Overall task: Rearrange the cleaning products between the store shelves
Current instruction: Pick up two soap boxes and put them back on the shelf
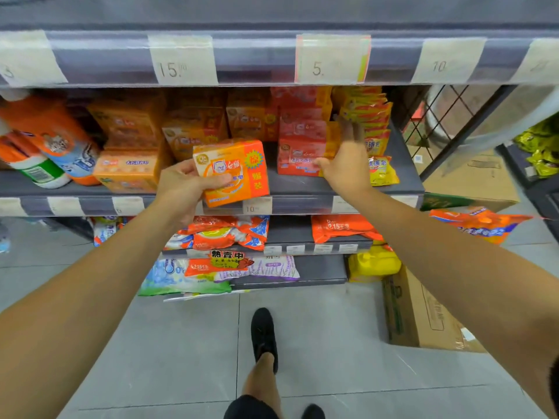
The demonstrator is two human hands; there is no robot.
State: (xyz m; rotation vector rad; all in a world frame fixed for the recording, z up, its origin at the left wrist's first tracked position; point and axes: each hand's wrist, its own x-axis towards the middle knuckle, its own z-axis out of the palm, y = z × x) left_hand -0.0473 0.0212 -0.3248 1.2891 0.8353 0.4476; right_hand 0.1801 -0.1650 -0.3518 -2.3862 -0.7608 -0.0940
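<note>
My left hand grips an orange soap pack by its left side, held just above the front edge of the grey middle shelf. My right hand reaches over the same shelf with straight fingers. It sits between a stack of red soap packs and a stack of yellow packets. Its thumb touches the lowest red pack. More orange soap packs are stacked on the left half of the shelf.
Orange and white bottles lie at the shelf's left end. Lower shelves hold detergent bags. A cardboard box stands on the floor at the right, and a wire rack sits beyond the shelf end. My feet are on grey tiles.
</note>
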